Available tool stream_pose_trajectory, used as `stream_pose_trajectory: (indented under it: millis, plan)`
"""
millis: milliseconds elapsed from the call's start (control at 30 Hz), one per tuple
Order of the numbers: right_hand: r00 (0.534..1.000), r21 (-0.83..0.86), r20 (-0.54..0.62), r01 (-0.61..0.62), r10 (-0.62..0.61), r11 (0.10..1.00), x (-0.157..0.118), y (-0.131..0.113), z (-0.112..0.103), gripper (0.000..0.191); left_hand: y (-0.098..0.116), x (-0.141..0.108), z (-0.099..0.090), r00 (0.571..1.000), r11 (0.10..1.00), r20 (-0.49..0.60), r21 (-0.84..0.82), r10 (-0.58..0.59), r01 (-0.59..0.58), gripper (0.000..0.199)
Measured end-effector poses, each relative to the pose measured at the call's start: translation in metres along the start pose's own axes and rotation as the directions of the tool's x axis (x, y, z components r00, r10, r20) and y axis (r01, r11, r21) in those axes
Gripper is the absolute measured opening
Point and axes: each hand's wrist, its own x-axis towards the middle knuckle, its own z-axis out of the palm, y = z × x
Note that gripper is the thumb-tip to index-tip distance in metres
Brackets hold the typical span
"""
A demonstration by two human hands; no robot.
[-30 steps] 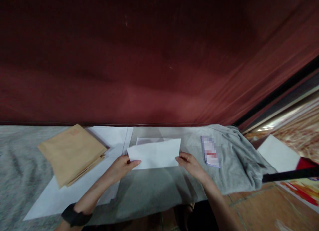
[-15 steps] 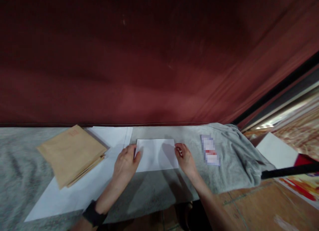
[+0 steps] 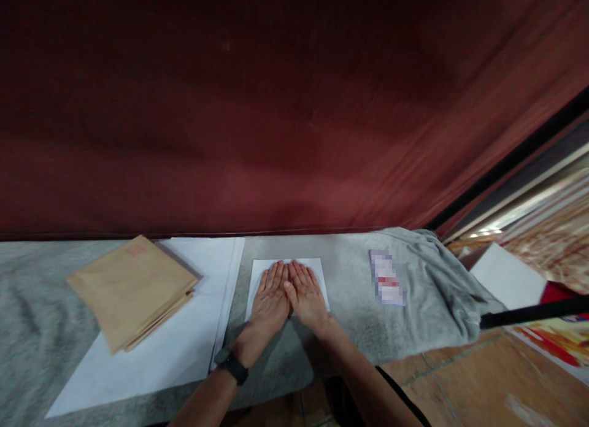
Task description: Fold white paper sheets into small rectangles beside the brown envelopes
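Note:
A small white sheet of paper (image 3: pixel 316 266) lies on the grey cloth in front of me. Flat on its left half rests my left hand (image 3: pixel 272 297), fingers stretched out, a dark watch on the wrist. My right hand (image 3: pixel 307 297) lies flat beside it, touching it, its thumb over the edge of the left hand. Both palms face down on the paper and cover most of it. Larger white sheets (image 3: pixel 184 347) are spread to the left, with a stack of brown envelopes (image 3: pixel 133 292) on top.
A blurred-out, pale purple slip (image 3: pixel 387 278) lies on the grey cloth (image 3: pixel 354 329) to the right. Behind the cloth rises a dark red fabric wall (image 3: pixel 276 138). At the right are a black bar (image 3: pixel 534 311), a white box (image 3: pixel 508 273) and tiled floor (image 3: pixel 483 378).
Both hands have moved inward from the side edges of the small paper and now lie flat together on it. The fingers have straightened.

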Motion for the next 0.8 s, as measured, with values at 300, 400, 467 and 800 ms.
stream_pose_trajectory:
  millis: [300,400,467,800]
  plan:
    - [0.996,-0.152,-0.070,-0.074,0.064,0.986,0.001,0.026,-0.002,0.058,-0.027,-0.001,-0.008,0.982,0.985,-0.072,-0.016,-0.173,0.172,0.060]
    - [0.993,-0.163,-0.080,-0.105,0.093,0.981,-0.001,0.034,-0.004,0.059,-0.033,-0.004,-0.010,0.978,0.981,-0.081,-0.008,-0.194,0.194,0.063]
    - [0.990,-0.170,-0.081,-0.125,0.112,0.978,-0.003,0.037,-0.005,0.061,-0.034,-0.006,-0.011,0.974,0.979,-0.092,-0.005,-0.206,0.206,0.064]
    - [0.972,-0.200,-0.112,-0.224,0.205,0.954,-0.016,0.050,-0.009,0.061,-0.043,-0.015,-0.008,0.961,0.965,-0.090,-0.027,-0.261,0.260,0.064]
